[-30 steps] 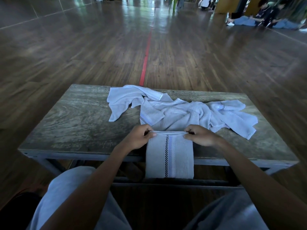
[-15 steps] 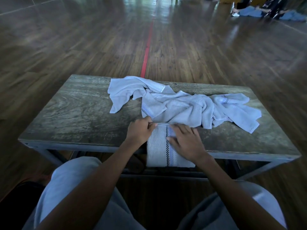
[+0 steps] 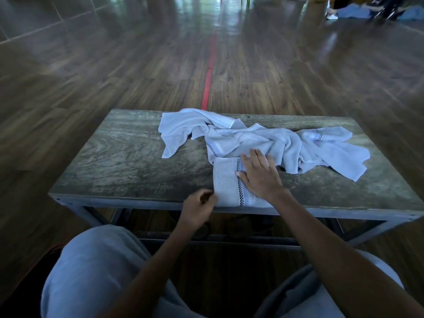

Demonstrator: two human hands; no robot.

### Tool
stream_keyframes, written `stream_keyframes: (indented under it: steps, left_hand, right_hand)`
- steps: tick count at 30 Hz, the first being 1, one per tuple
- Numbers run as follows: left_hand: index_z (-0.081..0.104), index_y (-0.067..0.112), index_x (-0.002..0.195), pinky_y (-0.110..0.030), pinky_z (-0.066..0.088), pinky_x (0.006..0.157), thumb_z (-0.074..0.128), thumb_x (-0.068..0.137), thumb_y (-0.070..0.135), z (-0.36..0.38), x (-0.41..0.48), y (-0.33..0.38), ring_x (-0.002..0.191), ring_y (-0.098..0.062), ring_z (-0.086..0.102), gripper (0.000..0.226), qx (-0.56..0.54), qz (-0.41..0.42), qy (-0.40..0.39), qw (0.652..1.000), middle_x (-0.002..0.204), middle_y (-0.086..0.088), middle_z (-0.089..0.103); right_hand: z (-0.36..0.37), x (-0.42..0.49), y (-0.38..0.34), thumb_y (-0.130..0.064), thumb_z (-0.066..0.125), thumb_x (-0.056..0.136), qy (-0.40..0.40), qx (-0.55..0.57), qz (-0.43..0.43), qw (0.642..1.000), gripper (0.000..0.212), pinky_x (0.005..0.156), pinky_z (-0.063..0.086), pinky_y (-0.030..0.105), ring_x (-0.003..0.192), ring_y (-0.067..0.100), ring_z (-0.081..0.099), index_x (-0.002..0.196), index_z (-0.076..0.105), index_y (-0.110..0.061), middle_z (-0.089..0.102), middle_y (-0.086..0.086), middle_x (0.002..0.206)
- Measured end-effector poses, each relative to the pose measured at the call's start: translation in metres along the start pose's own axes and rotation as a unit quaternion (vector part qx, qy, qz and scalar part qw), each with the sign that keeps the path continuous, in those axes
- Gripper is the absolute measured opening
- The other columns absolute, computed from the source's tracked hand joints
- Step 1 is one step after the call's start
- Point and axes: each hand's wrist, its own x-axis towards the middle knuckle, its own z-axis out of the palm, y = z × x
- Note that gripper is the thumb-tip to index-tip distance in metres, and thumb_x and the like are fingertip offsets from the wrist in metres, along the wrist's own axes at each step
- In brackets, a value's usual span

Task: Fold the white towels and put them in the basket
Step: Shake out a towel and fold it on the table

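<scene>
Pressing flat with right hand (image 3: 258,177), fingers straight and spread, onto folded towel (image 3: 226,180), palm partly covering its checkered stripe (image 3: 240,191). With left hand (image 3: 198,206), fingers curled, at that towel's near left corner, touching or just beside the edge; cannot tell whether pinching cloth or closed on nothing. Beneath the right palm, folded towel lying on wooden table (image 3: 128,157), near end at the rim. Just beyond the right fingertips, heap of unfolded towels (image 3: 286,145), crumpled, touching the folded one and sprawling off to both sides. Farther past the heap, red line (image 3: 208,74) on dark floor.
</scene>
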Motion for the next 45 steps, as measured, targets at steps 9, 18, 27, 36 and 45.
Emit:
stream_keyframes:
  steps: [9,18,27,36,45]
  left_hand:
    - [0.058,0.009,0.096,-0.022,0.039,0.037,0.066,0.088,0.017,0.010,-0.018,-0.009,0.035,-0.009,0.046,0.014,-0.149,0.012,-0.111,0.982,0.063,-0.004,0.058]
    - [0.054,-0.002,0.101,-0.019,0.037,0.036,0.069,0.085,0.021,-0.002,-0.013,-0.007,0.037,-0.014,0.054,0.032,-0.113,-0.019,-0.145,0.983,0.065,-0.013,0.061]
    - [0.050,0.008,0.093,-0.019,0.039,0.037,0.065,0.088,0.022,0.000,-0.019,-0.004,0.040,-0.013,0.059,0.021,-0.132,-0.040,-0.168,0.976,0.055,0.000,0.056]
    - [0.049,0.013,0.084,-0.028,0.044,0.060,0.069,0.083,0.033,0.005,-0.009,0.023,0.064,-0.012,0.052,0.027,0.005,0.103,0.055,0.993,0.071,0.001,0.053]
    - [0.030,0.022,0.146,-0.045,0.011,0.113,0.019,0.093,0.056,0.036,0.017,0.021,0.145,-0.017,0.014,0.064,0.374,0.241,-0.049,0.894,0.156,0.004,0.024]
  right_hand:
    - [0.016,-0.012,-0.026,-0.063,0.015,0.094,-0.065,0.106,0.014,0.992,0.068,0.118,-0.008,0.040,0.146,0.016,-0.011,0.151,0.001,-0.029,-0.009,0.001,0.160]
    - [0.018,-0.012,-0.027,-0.066,0.012,0.092,-0.062,0.112,0.018,0.992,0.069,0.118,-0.009,0.040,0.146,0.014,-0.014,0.151,0.000,-0.031,-0.011,-0.002,0.160]
    - [0.019,-0.014,-0.026,-0.064,0.018,0.093,-0.045,0.111,0.019,0.993,0.068,0.119,-0.006,0.040,0.147,0.014,-0.008,0.151,0.007,-0.030,-0.004,-0.002,0.160]
    - [-0.024,-0.067,0.019,-0.025,0.053,0.096,0.159,0.572,0.145,0.792,0.023,0.082,0.043,0.009,0.098,-0.001,0.056,0.116,0.060,-0.017,0.062,-0.011,0.105]
    - [0.025,-0.124,0.030,-0.024,0.064,0.089,0.047,0.550,0.209,0.808,0.020,0.068,0.043,0.008,0.080,0.008,0.057,0.104,0.064,-0.011,0.062,0.002,0.091]
